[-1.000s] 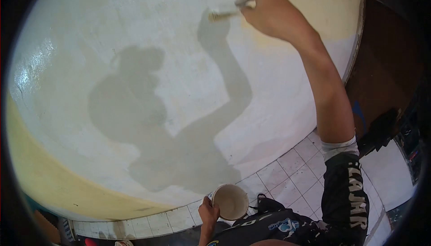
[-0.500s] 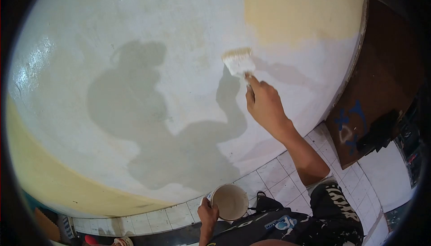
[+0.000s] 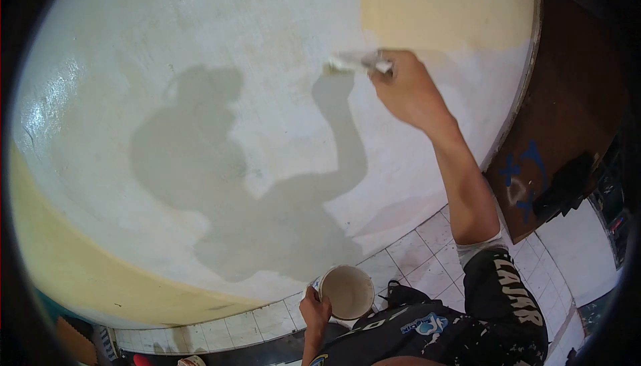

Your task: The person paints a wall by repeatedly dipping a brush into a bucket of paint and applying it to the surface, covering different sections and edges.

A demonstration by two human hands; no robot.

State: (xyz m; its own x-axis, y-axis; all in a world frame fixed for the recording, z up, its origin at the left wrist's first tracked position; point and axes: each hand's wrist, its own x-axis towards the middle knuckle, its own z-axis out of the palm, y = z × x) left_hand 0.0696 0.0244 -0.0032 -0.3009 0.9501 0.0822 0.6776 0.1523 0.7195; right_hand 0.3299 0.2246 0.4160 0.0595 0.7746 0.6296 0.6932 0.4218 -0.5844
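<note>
My right hand [image 3: 408,86] is closed around the handle of a wide paintbrush [image 3: 344,63]. White paint covers the brush, and its bristles point left, right at the wall [image 3: 280,139]. That wall is mostly whitish, with a yellow patch [image 3: 441,12] at the upper right and a yellow band at the lower left. Down near the floor, my left hand [image 3: 315,307] grips the side of a paint bucket [image 3: 347,292]. The bucket's inside is pale and its mouth faces up towards me. My shadow falls across the wall left of the brush.
White floor tiles [image 3: 417,249] run along the foot of the wall. A brown panel [image 3: 567,99] with blue marks stands at the right. At the lower left are a cardboard piece [image 3: 75,339] and a small container [image 3: 191,360].
My right hand has moved up and slightly right, and the brush has turned from bristles up to bristles left. The left hand still holds the bucket, slightly higher in view.
</note>
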